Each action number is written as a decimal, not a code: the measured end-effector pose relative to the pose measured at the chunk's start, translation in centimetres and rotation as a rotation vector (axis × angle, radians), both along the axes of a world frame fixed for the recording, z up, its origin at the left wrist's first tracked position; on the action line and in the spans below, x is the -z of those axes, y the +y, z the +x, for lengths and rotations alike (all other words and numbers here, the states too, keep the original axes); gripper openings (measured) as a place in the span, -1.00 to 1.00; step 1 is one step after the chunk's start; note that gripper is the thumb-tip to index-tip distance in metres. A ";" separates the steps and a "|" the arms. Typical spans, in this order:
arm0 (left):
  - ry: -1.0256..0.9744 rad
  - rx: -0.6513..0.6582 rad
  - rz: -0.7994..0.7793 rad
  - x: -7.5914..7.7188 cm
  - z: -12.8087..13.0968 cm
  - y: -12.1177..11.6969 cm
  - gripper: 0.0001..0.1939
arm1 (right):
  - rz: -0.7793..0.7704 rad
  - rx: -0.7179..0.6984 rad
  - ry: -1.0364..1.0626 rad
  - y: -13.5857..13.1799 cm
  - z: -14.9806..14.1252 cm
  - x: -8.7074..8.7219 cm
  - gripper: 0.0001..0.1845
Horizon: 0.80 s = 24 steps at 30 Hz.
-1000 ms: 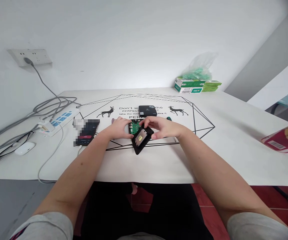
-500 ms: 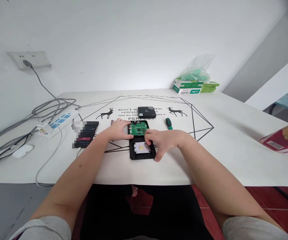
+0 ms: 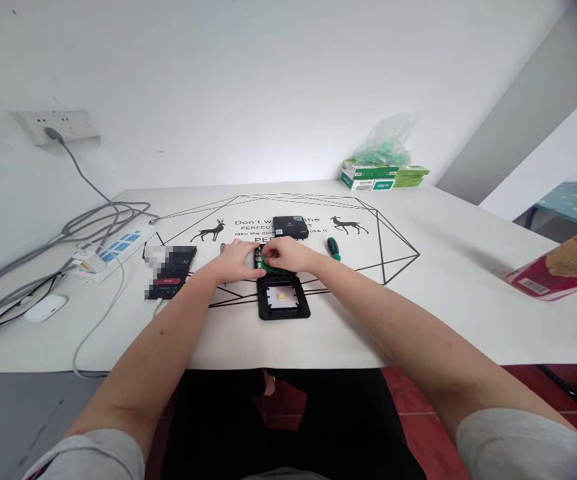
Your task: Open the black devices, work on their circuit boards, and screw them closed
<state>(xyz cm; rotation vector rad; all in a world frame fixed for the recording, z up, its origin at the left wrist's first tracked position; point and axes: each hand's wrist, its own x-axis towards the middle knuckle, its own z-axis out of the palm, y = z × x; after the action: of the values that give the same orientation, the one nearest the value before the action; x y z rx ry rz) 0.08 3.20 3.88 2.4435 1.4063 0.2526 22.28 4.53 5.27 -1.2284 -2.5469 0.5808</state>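
Observation:
A small black device case lies opened on the table. Its far half holds a green circuit board (image 3: 269,266), mostly covered by my hands. The near half is a black cover (image 3: 263,308) with a pale square plate (image 3: 282,297) inside. My left hand (image 3: 234,261) grips the left side of the far half, thumb at its near corner. Over the board, my right hand (image 3: 288,254) is closed with fingertips bunched near the board's left side; what they pinch, if anything, is hidden. A second black box (image 3: 291,227) sits just beyond. To the right lies a green-and-black screwdriver handle (image 3: 333,249).
On the left are a phone (image 3: 172,270), a white power strip (image 3: 118,253) with grey cables, glasses (image 3: 21,303) and a white earbud case (image 3: 46,307). Green-white boxes (image 3: 371,175) stand at the back right; a red-yellow package (image 3: 561,267) is at far right.
My right hand has moved from the near cover's right edge up and left onto the circuit board. My left hand stays at the case's left side. The view has shifted slightly.

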 end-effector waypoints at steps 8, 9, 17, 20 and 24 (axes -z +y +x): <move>-0.047 0.009 -0.004 -0.7 0.2 -0.4 -0.44 | -0.020 -0.029 -0.158 2.1 -2.9 -0.9 -0.86; -0.051 0.007 -0.007 -0.7 0.2 -0.5 -0.44 | -0.025 -0.032 -0.161 2.4 -3.0 -0.9 -0.85; -0.069 0.026 0.038 0.4 0.0 0.4 -0.34 | -0.144 -0.042 -0.056 4.1 -2.3 -1.6 -0.87; -0.131 0.035 0.165 1.3 0.2 1.1 -0.52 | -0.222 -0.053 0.056 3.9 -1.5 -1.8 -0.88; -0.215 0.027 0.297 2.3 0.4 1.5 -0.68 | -0.279 -0.016 0.250 2.7 0.4 -1.9 -0.87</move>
<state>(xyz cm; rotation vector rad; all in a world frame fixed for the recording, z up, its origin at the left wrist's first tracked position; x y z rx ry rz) 0.52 4.73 1.61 2.5678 1.3206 0.7424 22.73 7.23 7.19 -1.1353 -2.3243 1.0523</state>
